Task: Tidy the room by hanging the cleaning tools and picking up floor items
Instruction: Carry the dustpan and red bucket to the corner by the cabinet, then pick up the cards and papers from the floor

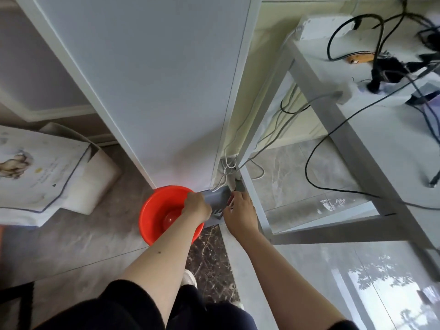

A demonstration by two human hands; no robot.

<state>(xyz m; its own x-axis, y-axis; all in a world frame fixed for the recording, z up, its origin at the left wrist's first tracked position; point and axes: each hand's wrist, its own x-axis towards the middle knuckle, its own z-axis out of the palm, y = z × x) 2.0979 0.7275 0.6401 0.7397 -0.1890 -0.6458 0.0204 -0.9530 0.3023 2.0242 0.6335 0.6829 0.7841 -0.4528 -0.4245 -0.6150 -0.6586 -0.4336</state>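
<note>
Dustpan (217, 198) sits on the floor against the wall corner, just right of the red basin (157, 210). We grip its left edge with our left hand (196, 207); our right hand (240, 209) touches its right side, grasp unclear.

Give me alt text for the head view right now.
Both hands reach down to a grey dustpan on the floor at the wall's base: left hand grips its left edge, right hand its right side. A red basin sits just left, a white desk stands right.
</note>
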